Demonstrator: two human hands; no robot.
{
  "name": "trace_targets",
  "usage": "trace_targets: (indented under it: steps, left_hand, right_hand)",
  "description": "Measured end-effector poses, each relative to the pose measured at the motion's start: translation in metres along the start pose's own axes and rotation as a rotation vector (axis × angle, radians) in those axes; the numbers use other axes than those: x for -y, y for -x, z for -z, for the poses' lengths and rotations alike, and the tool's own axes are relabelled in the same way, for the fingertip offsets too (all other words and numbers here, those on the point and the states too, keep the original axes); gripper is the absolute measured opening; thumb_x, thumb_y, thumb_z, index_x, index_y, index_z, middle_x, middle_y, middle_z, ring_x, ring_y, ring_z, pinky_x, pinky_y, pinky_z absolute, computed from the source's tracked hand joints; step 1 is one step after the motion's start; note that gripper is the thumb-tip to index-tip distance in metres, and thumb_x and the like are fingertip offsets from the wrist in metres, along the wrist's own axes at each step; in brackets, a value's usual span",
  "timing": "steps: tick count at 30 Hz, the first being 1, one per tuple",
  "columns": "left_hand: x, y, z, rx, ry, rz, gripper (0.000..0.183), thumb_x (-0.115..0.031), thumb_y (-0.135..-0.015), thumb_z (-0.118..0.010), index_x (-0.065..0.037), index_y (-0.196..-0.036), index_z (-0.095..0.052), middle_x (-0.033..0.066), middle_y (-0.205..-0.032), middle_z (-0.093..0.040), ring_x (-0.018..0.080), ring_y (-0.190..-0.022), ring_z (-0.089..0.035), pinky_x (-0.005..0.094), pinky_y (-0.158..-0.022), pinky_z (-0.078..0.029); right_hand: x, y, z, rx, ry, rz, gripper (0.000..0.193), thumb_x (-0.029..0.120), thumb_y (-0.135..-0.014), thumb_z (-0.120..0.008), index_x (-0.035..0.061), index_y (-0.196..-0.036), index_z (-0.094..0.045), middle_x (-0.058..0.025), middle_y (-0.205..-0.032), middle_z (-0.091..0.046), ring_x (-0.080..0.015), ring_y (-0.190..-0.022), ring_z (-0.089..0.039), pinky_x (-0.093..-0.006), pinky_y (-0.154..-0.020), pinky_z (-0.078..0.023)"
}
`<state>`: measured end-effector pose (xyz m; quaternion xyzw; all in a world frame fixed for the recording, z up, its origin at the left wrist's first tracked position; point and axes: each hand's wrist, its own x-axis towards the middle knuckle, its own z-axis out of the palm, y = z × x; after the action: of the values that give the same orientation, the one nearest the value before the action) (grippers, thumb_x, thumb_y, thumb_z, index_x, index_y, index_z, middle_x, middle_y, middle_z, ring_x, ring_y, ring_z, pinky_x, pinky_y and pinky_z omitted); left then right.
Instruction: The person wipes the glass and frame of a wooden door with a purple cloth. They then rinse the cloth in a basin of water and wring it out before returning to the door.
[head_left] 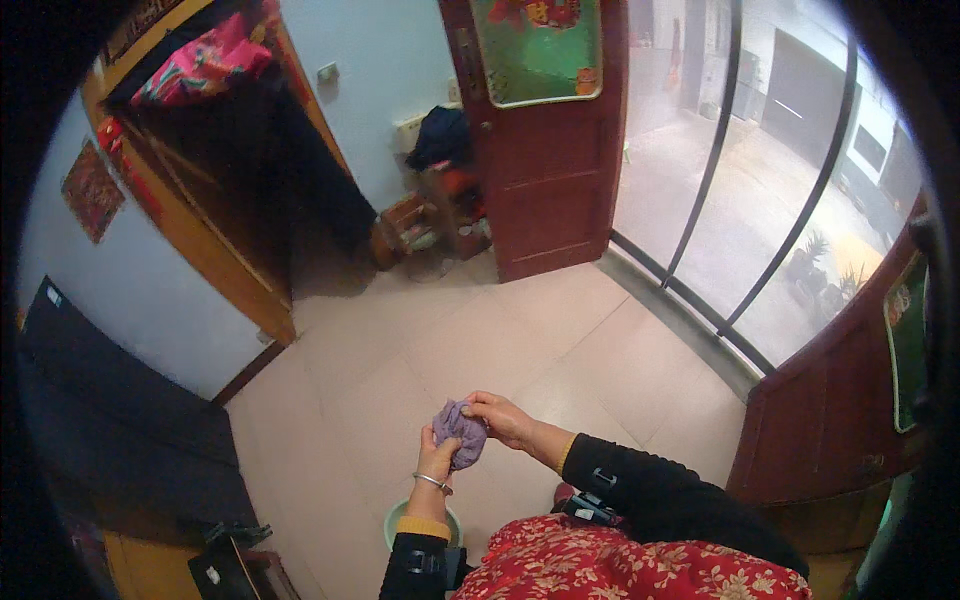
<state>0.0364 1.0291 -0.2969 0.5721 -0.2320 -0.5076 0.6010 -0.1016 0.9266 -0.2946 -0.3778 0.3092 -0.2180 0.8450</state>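
A crumpled purple cloth [462, 436] is bunched up between my two hands, held out in front of me above the tiled floor. My left hand [436, 456] grips its left and lower side, the thumb pressed on it; a bracelet circles that wrist. Fingers and thumb of my right hand [502, 418] pinch the cloth's upper right edge. Below my left forearm, a pale green basin [455, 522] stands on the floor, partly hidden by the arm and sleeve.
A dark red door [548, 190] stands ajar ahead, beside a barred opening [720, 200] to a paved yard. Another red door leaf [800, 430] is at right. Left are a dark-curtained doorway [240, 180] and a dark covered piece [120, 410]. Piled items [430, 220] sit by the wall.
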Motion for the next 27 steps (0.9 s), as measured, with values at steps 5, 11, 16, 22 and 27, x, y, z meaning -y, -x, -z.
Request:
trace_targets:
  steps: [5,11,16,22,27]
  left_hand:
    - [-0.012,-0.025,-0.049,0.056,0.219,0.167,0.028,-0.004,-0.083,-0.052,-0.007,-0.111,-0.055,0.0090,-0.105,-0.060,0.0252,-0.099,-0.061,0.0541,-0.087,-0.053]
    - [-0.010,-0.061,-0.067,-0.091,0.248,0.134,0.016,-0.001,-0.084,-0.056,-0.008,-0.098,-0.060,0.0096,-0.101,-0.064,0.0264,-0.095,-0.063,0.0446,-0.081,-0.053]
    - [0.008,-0.097,-0.074,0.001,-0.681,-0.229,0.025,-0.017,-0.077,-0.073,-0.010,-0.101,-0.069,0.0054,-0.102,-0.065,0.0157,-0.089,-0.059,0.0315,-0.079,-0.048]
    - [-0.004,-0.111,-0.147,0.624,0.203,0.185,0.051,-0.034,-0.084,-0.072,-0.010,-0.126,-0.057,0.0051,-0.120,-0.061,0.0197,-0.112,-0.057,0.0414,-0.095,-0.046]
    - [-0.033,-0.176,-0.169,0.509,0.426,0.092,0.034,-0.019,-0.096,-0.056,-0.006,-0.127,-0.053,0.0074,-0.122,-0.060,0.0216,-0.109,-0.058,0.0406,-0.093,-0.049]
  right_hand:
    - [0.063,0.007,0.049,0.048,-0.219,0.201,0.015,0.016,-0.092,-0.060,0.0074,-0.104,-0.059,-0.0023,-0.095,-0.061,-0.0158,-0.088,-0.059,-0.0347,-0.082,-0.050]
    - [0.094,0.031,0.105,0.182,-0.369,0.298,0.025,0.011,-0.091,-0.061,0.0041,-0.115,-0.058,-0.0109,-0.117,-0.064,-0.0245,-0.111,-0.061,-0.0411,-0.101,-0.048]
    - [0.106,0.034,0.128,-0.225,-0.094,0.328,0.029,0.014,-0.086,-0.067,0.0084,-0.114,-0.059,-0.0048,-0.104,-0.065,-0.0163,-0.097,-0.062,-0.0329,-0.088,-0.050]
    - [0.120,0.035,0.115,-0.114,0.669,0.807,0.016,0.010,-0.084,-0.071,0.0050,-0.096,-0.062,-0.0026,-0.078,-0.060,-0.0110,-0.065,-0.056,-0.0251,-0.057,-0.048]
    - [0.153,0.001,0.118,-0.302,0.555,0.383,0.013,0.008,-0.087,-0.068,0.0045,-0.098,-0.062,-0.0012,-0.082,-0.060,-0.0103,-0.075,-0.056,-0.0268,-0.069,-0.050]
